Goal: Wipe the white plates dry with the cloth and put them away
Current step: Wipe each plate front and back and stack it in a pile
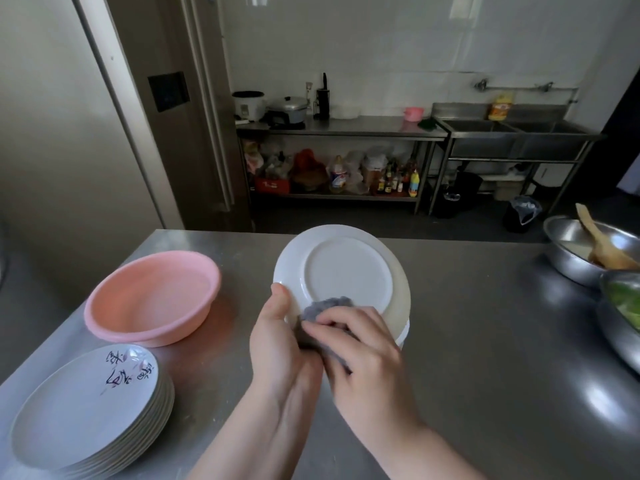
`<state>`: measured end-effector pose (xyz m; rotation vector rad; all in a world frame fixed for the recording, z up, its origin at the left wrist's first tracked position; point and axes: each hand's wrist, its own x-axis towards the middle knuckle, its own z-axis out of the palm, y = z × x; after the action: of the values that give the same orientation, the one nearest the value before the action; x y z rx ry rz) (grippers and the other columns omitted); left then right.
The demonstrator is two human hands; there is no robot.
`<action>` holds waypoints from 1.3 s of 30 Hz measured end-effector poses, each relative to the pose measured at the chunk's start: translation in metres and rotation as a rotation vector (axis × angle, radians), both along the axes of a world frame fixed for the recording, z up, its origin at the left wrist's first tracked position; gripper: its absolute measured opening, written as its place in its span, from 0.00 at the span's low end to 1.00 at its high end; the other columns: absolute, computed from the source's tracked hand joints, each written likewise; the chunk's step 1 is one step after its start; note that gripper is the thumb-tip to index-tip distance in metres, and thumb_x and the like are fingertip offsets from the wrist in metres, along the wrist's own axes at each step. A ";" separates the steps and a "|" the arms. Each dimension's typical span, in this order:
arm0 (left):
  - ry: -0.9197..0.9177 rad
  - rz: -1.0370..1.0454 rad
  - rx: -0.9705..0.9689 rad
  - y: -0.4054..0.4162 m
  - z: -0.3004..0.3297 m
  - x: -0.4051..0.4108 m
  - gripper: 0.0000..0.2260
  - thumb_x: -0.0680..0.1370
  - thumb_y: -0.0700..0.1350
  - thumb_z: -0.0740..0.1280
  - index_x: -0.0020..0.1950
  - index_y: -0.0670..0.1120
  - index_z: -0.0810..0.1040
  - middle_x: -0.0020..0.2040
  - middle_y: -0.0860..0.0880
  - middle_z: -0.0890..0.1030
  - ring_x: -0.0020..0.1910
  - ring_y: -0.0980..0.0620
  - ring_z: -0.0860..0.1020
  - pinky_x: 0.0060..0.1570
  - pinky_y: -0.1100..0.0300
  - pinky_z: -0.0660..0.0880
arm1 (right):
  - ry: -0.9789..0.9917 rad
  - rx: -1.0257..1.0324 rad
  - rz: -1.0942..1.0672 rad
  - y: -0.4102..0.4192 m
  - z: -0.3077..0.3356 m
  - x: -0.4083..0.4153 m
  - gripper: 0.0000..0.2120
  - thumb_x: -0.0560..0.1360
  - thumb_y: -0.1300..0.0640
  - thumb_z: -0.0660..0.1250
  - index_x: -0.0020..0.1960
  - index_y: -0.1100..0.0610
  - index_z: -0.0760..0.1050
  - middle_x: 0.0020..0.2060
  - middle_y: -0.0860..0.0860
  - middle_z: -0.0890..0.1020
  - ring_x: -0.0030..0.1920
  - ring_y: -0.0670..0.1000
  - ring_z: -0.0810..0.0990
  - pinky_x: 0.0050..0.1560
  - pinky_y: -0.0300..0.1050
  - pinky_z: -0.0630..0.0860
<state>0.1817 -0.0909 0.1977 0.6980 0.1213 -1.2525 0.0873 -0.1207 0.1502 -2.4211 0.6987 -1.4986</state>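
Observation:
A white plate [343, 268] is tilted up with its underside toward me, over the middle of the steel table [485, 341]. My left hand [277, 334] grips its lower left rim, thumb on the back. My right hand [367, 348] holds a grey cloth [325, 308] and presses it against the plate's lower underside. Behind the lifted plate, at its lower right, the edges of more white plates [403, 332] show in a stack. A second stack of several white plates [90, 414], the top one bearing painted characters, stands at the near left.
A pink plastic basin [152, 299] sits left of the held plate. Two metal bowls [571, 251] stand at the right edge, one with a wooden spatula [602, 247], one with greens [627, 303]. Across the aisle are a steel counter [346, 128] and a sink [512, 133].

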 end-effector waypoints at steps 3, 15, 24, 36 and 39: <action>-0.008 0.020 0.018 -0.001 -0.004 0.006 0.30 0.79 0.59 0.63 0.60 0.30 0.75 0.50 0.33 0.82 0.44 0.39 0.85 0.35 0.54 0.81 | 0.095 -0.088 0.044 -0.004 0.006 -0.001 0.11 0.74 0.64 0.66 0.52 0.55 0.83 0.47 0.48 0.80 0.46 0.51 0.76 0.46 0.45 0.76; -0.299 0.192 -0.017 0.003 -0.019 0.016 0.12 0.82 0.47 0.62 0.46 0.43 0.83 0.40 0.50 0.86 0.37 0.57 0.84 0.34 0.61 0.79 | -0.254 0.289 -0.145 -0.029 0.001 -0.039 0.11 0.70 0.67 0.73 0.49 0.56 0.84 0.48 0.45 0.81 0.51 0.43 0.80 0.53 0.31 0.72; -0.478 0.127 -0.037 0.005 -0.030 -0.011 0.11 0.81 0.43 0.62 0.44 0.40 0.79 0.38 0.45 0.81 0.36 0.52 0.79 0.33 0.63 0.74 | 0.011 0.115 -0.068 -0.021 0.029 -0.005 0.14 0.69 0.65 0.72 0.51 0.53 0.83 0.47 0.45 0.80 0.51 0.46 0.76 0.56 0.34 0.70; -0.786 0.215 -0.076 0.013 -0.033 0.003 0.06 0.73 0.45 0.70 0.36 0.49 0.79 0.34 0.49 0.76 0.32 0.53 0.72 0.31 0.65 0.68 | -0.017 0.216 -0.096 -0.038 0.055 -0.008 0.11 0.72 0.62 0.71 0.52 0.52 0.83 0.46 0.43 0.79 0.50 0.43 0.74 0.54 0.27 0.67; -0.679 0.211 -0.056 0.014 -0.032 0.014 0.07 0.76 0.45 0.66 0.38 0.49 0.79 0.34 0.53 0.77 0.32 0.58 0.74 0.31 0.66 0.69 | -0.077 0.361 -0.131 -0.060 0.053 -0.027 0.11 0.73 0.62 0.70 0.52 0.51 0.83 0.47 0.41 0.79 0.50 0.40 0.76 0.51 0.24 0.67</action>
<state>0.1953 -0.0767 0.1655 0.9983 -0.3889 -0.7643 0.0600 -0.1802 0.2028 -2.0726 1.0283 -1.3631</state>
